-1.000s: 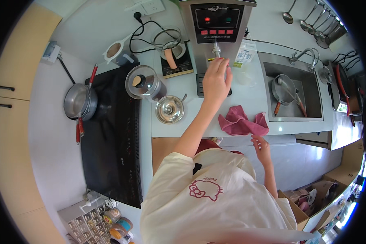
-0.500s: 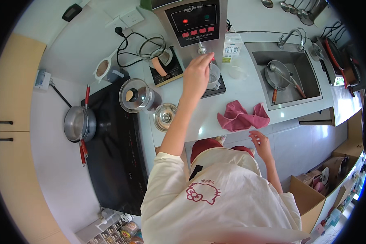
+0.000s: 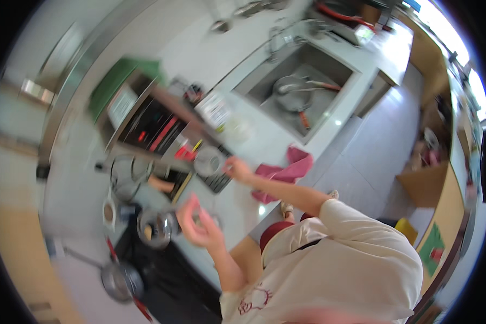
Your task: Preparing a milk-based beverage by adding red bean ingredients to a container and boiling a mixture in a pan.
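Observation:
Motion smears much of the view. A clear plastic jug point(image 3: 208, 162) stands on the black drip tray point(image 3: 220, 182) of the metal water dispenser point(image 3: 157, 127). My right hand point(image 3: 240, 171) is at the jug's side, its fingers closed at what looks like the handle. My left hand point(image 3: 200, 225) hovers over the counter's near edge, fingers bent and apart, holding nothing. Close to it stands a glass-lidded pot point(image 3: 156, 227); a shiny metal bowl is mostly hidden behind the hand.
A crumpled pink cloth point(image 3: 283, 175) lies right of my right hand. Beyond it is the sink point(image 3: 335, 110) with a pan point(image 3: 292, 94) inside. A milk carton point(image 3: 213, 110) stands beside the dispenser. At lower left, a saucepan point(image 3: 121, 281) sits by the black cooktop point(image 3: 173, 278).
The view has turned, with the dispenser now further left. My left hand has come away from the dispenser's tap, and my right hand has moved from beside my body to the jug.

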